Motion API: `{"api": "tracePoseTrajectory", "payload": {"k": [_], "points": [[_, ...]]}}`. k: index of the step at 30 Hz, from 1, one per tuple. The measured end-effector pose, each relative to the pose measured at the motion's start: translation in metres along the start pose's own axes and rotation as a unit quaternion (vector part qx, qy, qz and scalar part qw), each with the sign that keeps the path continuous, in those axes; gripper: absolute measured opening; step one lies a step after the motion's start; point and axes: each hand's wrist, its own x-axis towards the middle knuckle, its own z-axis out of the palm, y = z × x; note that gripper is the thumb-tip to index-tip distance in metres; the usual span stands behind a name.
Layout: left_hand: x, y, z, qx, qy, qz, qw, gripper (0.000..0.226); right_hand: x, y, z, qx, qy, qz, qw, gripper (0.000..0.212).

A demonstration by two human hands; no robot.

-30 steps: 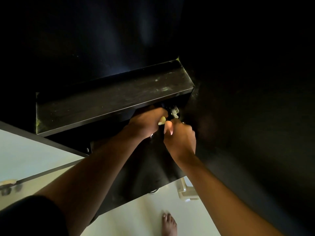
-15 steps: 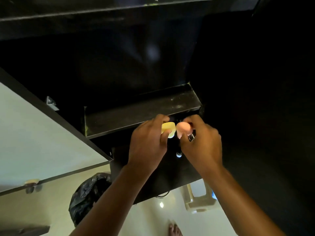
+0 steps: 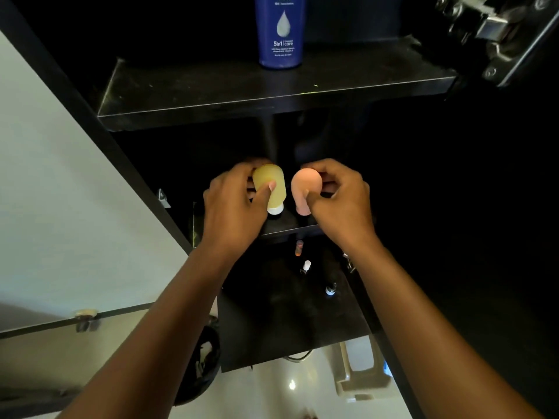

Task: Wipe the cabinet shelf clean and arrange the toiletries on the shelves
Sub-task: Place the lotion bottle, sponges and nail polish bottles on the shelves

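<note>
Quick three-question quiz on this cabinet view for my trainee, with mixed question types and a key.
1. True or false: the blue bottle stands on the upper shelf, above both hands.
2. Which hand grips the yellow bottle?
A. left hand
B. right hand
C. neither
3. Fill in: the right hand holds a ____ coloured bottle, cap end pointing down.

Key: 1 true; 2 A; 3 pink.
</note>
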Motion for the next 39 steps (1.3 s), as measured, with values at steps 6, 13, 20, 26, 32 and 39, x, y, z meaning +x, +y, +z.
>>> {"api": "tracePoseTrajectory", "payload": {"k": [6,13,20,26,32,39], "points": [[0.022,-0.003,0.003,0.039,-0.048,-0.037,0.997,0.032,0.027,0.007,0.010,-0.004,-0.004,0.005,1.000,0.043],[0.022,-0.003,0.006,0.032,-0.065,-0.038,0.997,0.030,0.036,0.023,0.014,-0.013,-0.004,0.028,1.000,0.049],[0.018,-0.006,0.009,0.012,-0.056,-0.047,0.997,0.034,0.032,0.029,0.017,-0.023,-0.001,0.031,0.999,0.052],[0.016,-0.013,0.011,0.005,-0.057,-0.065,0.996,0.052,0.028,0.028,0.017,-0.013,-0.002,0.046,0.999,0.058],[-0.002,-0.010,0.011,0.027,0.063,0.019,0.997,0.050,0.023,0.031,0.008,-0.012,0.037,0.025,0.999,0.060],[-0.053,0.002,0.022,-0.032,0.214,0.162,0.963,0.025,-0.014,0.041,-0.007,-0.044,0.109,-0.055,0.992,0.048]]}}
